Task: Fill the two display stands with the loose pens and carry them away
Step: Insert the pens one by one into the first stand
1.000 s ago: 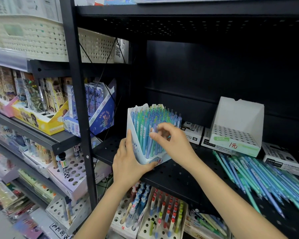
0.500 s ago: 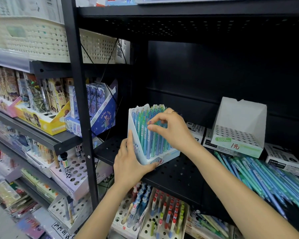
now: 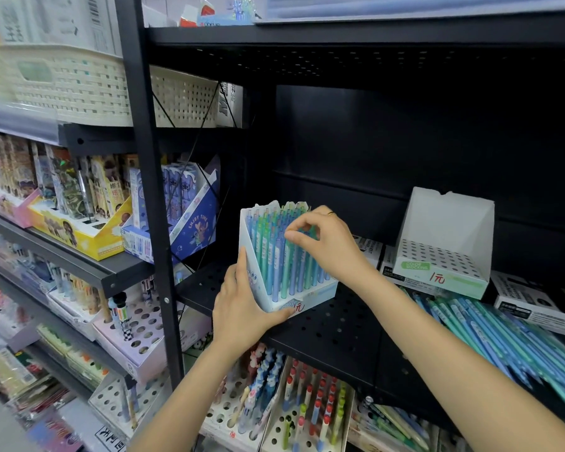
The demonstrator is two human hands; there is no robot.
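At frame centre, the full stand (image 3: 287, 256) is seen slightly turned compared with a second ago: its printed front now faces more toward the lower right, and the pens in it (image 3: 282, 252) stand more evenly. The right hand (image 3: 323, 243) has shifted from the pen mid-shafts up to the tops, where thumb and forefinger are pinched on one pen cap. The left hand (image 3: 242, 305) is held as before, fingers curled round the stand's left wall and lower front corner, steadying it on the shelf (image 3: 333, 324).

This stand is judged to be filled or nearly so, with the last pens being seated. The second stand (image 3: 444, 246), at right of frame, is shown empty, and the loose pens (image 3: 509, 340) lie heaped on the shelf at lower right, so about half the filling remains.

The pens in the stand are set with long axes near upright, tops leaning slightly back toward the upper frame. The loose pens are laid flat, long axes running from centre right down to the lower right corner.
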